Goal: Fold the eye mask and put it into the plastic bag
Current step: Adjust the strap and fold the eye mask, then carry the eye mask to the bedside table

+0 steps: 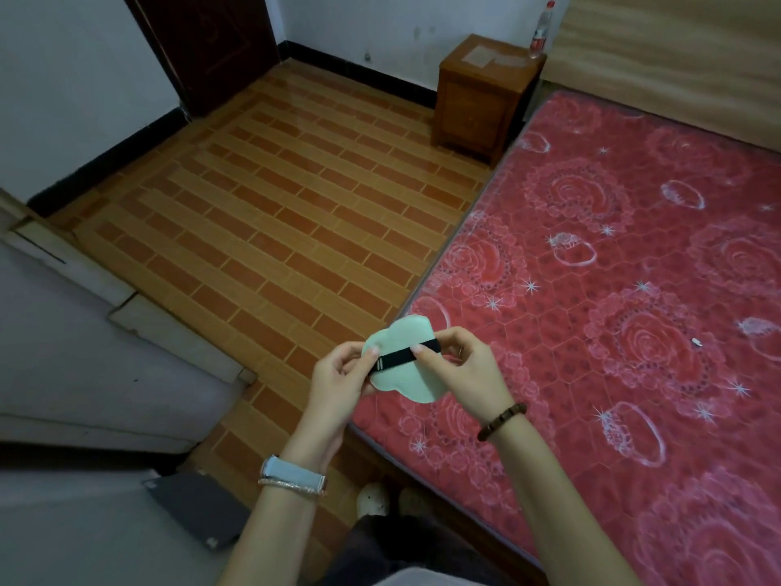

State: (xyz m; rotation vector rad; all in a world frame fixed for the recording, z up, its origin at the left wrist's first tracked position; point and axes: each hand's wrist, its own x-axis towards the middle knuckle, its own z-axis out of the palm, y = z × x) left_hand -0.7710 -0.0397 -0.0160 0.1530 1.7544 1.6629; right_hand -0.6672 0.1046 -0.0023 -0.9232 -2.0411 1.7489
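A pale green eye mask (406,380) is held in the air over the near corner of the red bed. A black elastic strap (401,355) with a small metal buckle runs across its face. My left hand (338,382) pinches the mask's left edge near the buckle. My right hand (460,365) grips the right edge, its thumb pressing the strap's end. The mask looks doubled over on itself, though I cannot tell for sure. No plastic bag is clearly in view.
A red flower-patterned mattress (613,289) fills the right side. A wooden nightstand (481,95) with flat clear sheets on top and a bottle (542,31) stands at the back. Brick-patterned floor (274,205) lies to the left. A grey flat object (198,507) lies by my feet.
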